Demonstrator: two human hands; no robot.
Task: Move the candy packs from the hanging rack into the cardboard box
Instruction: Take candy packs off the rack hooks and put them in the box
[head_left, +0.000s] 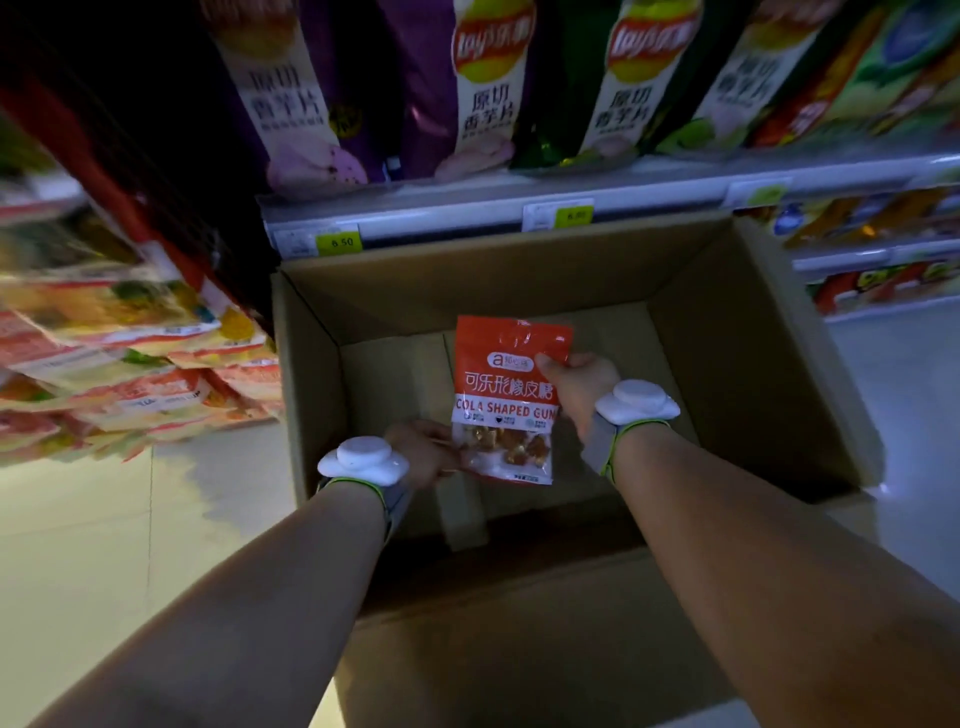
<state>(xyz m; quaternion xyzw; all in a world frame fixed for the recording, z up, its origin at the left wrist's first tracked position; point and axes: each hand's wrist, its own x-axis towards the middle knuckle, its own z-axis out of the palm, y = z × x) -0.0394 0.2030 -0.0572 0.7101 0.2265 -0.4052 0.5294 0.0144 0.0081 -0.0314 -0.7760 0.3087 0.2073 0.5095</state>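
Both hands (579, 387) hold candy pack (506, 400) above cardboard box (748, 374).

Rack packs (130, 364) blurred, edge-cropped

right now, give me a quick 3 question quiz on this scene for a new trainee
1. True or false: the candy pack is held by both hands over the open cardboard box.
2. Which hand grips the pack's upper right edge?
A. left hand
B. right hand
C. neither
3. Fill in: the other candy packs hang on the ____ side of the picture.

Key:
1. True. No other pack can be seen on the box floor.
2. B. The left hand holds the lower left corner.
3. Left, beside the box.
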